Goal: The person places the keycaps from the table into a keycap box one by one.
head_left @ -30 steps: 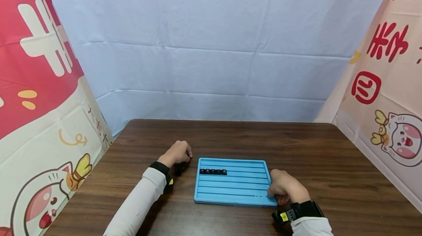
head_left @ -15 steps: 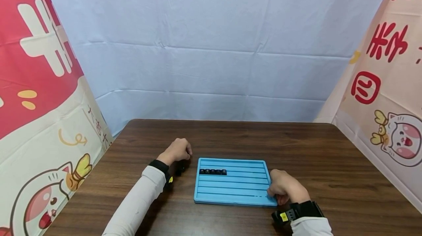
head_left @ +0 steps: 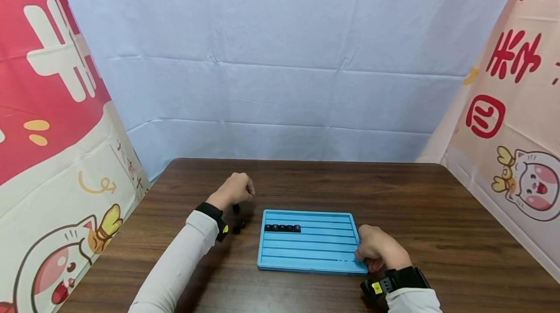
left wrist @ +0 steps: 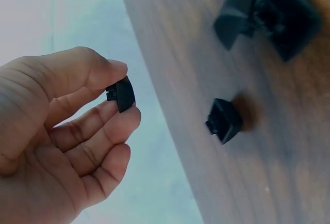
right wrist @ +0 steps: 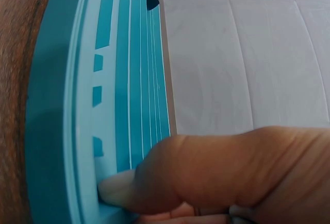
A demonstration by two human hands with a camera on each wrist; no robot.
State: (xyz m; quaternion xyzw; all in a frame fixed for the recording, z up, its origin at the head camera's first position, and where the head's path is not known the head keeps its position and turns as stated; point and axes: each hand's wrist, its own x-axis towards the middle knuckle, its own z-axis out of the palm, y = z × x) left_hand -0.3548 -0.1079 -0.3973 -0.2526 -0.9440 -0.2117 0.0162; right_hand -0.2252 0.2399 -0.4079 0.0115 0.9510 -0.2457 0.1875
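My left hand (head_left: 235,189) pinches a black keycap (left wrist: 124,94) between thumb and fingers, its stem side turned toward the palm in the left wrist view. Below that hand, several loose black keycaps (left wrist: 225,121) lie on the table left of the tray. The light blue ridged tray (head_left: 310,250) lies flat, with a short row of black keycaps (head_left: 282,228) in one of its upper grooves, at the left end. My right hand (head_left: 379,246) grips the tray's lower right corner, thumb on top of the rim; its other fingers are mostly hidden.
The brown wooden table (head_left: 332,184) reaches back to a pale blue cloth (head_left: 280,84). Printed cloths hang at both sides, a red and white one (head_left: 52,133) on the left. Each wrist wears a black strap with a camera.
My left hand has risen and moved slightly away from me with the keycap, uncovering loose keycaps on the table. The right hand and the tray have stayed in place.
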